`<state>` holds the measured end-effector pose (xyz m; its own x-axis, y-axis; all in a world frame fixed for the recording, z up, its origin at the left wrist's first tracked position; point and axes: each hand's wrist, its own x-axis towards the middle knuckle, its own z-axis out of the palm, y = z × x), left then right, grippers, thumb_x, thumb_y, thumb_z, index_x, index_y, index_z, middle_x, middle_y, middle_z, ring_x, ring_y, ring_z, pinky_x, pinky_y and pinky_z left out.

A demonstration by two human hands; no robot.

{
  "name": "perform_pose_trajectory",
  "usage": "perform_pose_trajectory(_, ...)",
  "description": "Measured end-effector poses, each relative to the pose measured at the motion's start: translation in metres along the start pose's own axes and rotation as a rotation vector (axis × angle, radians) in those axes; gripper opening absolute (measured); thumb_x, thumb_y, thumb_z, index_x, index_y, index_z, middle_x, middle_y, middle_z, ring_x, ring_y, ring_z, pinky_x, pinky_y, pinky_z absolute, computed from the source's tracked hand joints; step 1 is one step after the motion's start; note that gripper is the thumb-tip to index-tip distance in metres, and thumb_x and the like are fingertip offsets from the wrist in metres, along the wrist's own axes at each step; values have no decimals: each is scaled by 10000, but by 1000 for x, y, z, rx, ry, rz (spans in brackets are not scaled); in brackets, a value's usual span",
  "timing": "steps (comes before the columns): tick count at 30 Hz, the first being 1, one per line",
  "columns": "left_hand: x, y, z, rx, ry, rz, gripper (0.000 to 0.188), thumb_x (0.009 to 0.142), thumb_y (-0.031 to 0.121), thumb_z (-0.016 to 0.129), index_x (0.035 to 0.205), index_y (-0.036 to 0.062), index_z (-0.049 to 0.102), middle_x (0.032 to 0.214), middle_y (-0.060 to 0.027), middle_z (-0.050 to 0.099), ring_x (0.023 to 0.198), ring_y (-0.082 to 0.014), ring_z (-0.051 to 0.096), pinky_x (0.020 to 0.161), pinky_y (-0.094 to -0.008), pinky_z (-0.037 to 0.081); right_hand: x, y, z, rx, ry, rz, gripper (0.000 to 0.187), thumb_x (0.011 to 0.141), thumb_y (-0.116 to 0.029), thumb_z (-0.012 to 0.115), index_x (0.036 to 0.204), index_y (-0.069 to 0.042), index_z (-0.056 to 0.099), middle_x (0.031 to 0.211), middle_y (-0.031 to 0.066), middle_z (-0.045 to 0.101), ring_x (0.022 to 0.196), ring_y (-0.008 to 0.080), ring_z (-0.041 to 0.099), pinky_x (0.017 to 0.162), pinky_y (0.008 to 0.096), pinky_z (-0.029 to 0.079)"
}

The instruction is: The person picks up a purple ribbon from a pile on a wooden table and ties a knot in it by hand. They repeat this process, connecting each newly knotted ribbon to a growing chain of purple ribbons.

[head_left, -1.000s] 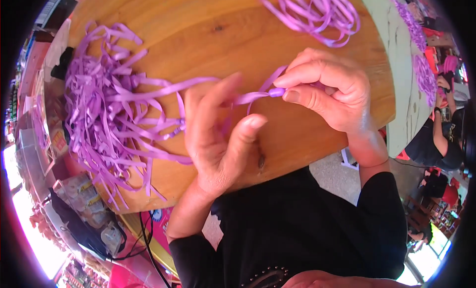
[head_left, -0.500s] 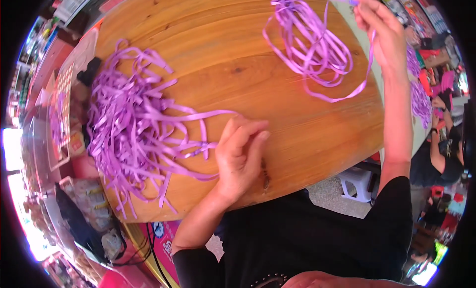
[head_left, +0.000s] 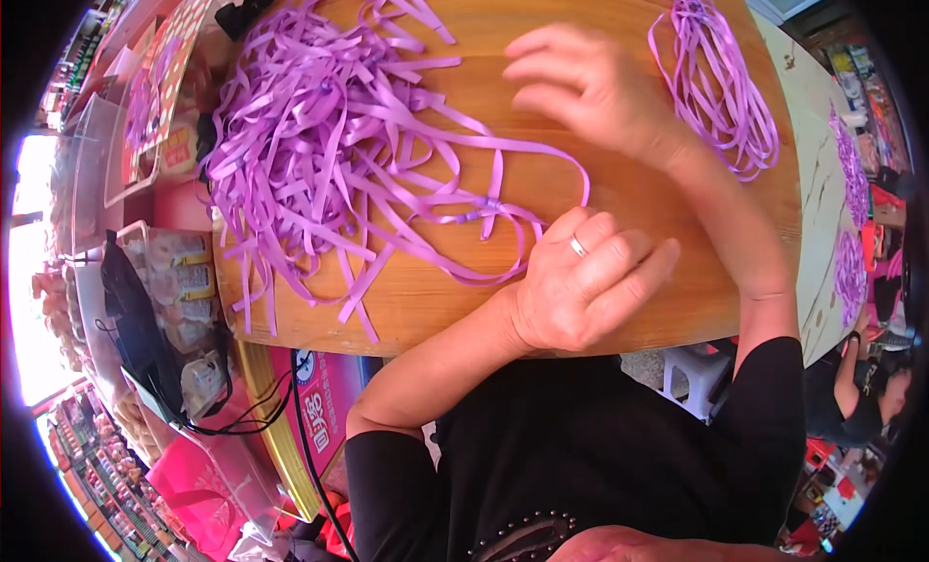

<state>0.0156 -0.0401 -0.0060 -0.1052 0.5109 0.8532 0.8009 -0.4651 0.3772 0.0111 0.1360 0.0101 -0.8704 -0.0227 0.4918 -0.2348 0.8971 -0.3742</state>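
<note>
A large tangled heap of purple ribbons [head_left: 300, 127] covers the left part of the wooden table [head_left: 484, 64]. Two strands run from it to my left hand [head_left: 590, 281], which is closed on the purple ribbon near the table's front edge. The part inside the fist is hidden. Above the table, between the heap and the far right, my right hand [head_left: 605, 93] is slightly blurred, its fingers stretched apart and empty. Beyond that hand, a looped bundle of purple ribbon [head_left: 721, 88] lies lengthwise, apart from the heap.
A white marbled surface [head_left: 803, 165] adjoins the table's right side, with more purple ribbons [head_left: 850, 175] farther right. Bins and a packet-filled basket [head_left: 184, 291] stand at the left. Black cables [head_left: 298, 407] hang below the front left edge. A person in black [head_left: 852, 398] sits at the far right.
My right hand has let go of the ribbon at the far right and come inward. My left hand has moved right, drawing strands out of the heap. The whole view has shifted.
</note>
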Motion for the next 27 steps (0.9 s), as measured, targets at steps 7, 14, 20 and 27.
perform_pose_trajectory(7, 3, -1, 0, 13, 147, 78, 412, 576, 125, 740, 949, -24, 653, 766, -45, 515, 660, -177, 530, 531, -287, 391, 5, -32, 44, -168, -78, -82, 166, 748, -141, 692, 886, -57, 654, 1070, 73, 608, 954, 277, 566, 806, 371, 441)
perform_pose_trajectory(14, 4, 1, -3, 32, 148, 99, 416, 583, 115, 733, 965, -24, 646, 765, -51, 523, 650, -182, 530, 521, -294, 380, -8, -33, -2, 737, -44, 506, 139, 901, -142, 596, 875, -6, 610, 1030, 109, 654, 808, 120, 611, 696, 229, 460)
perform_pose_trajectory(20, 6, 1, -8, -70, 195, 2, 404, 624, 4, 710, 1017, -43, 629, 825, -107, 568, 673, -227, 538, 561, -318, 416, -45, -44, -80, 1323, 128, 630, 175, 915, -146, 568, 990, 7, 608, 716, 25, 594, 504, 50, 424, 487, 189, 330)
perform_pose_trajectory(27, 13, -6, -9, -21, 269, -146, 389, 766, 3, 656, 1138, -54, 556, 953, -142, 574, 824, -264, 529, 721, -346, 457, -66, -70, -108, 784, -41, 705, 202, 936, -174, 526, 1035, -10, 587, 606, -9, 505, 485, 26, 356, 504, 185, 305)
